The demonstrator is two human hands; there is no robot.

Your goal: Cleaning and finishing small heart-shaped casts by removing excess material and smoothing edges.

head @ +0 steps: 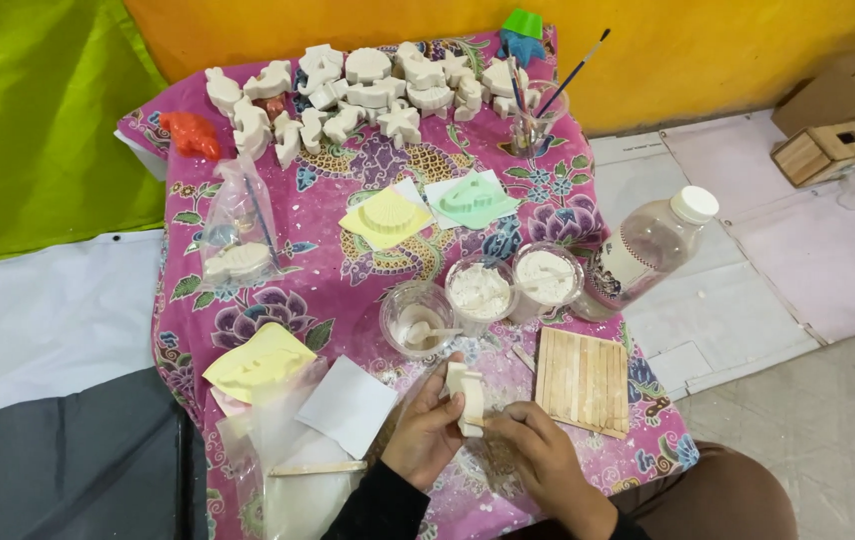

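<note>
1. Left hand [426,432] and right hand [538,452]: both in closed grip on white plaster cast [467,398], above the desk's floral cloth [348,290].
2. Done: many unpainted casts [368,95] at far edge.
3. Left: yellow mould [260,362], powder cups [480,290].

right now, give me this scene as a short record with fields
left hand: left hand holds a small white plaster piece
right hand: right hand touches the same piece
surface: pink floral cloth
nearby: wooden stick mat, three clear cups, plastic bottle
far edge: white plaster figures, one orange figure, brushes in a jar
</note>
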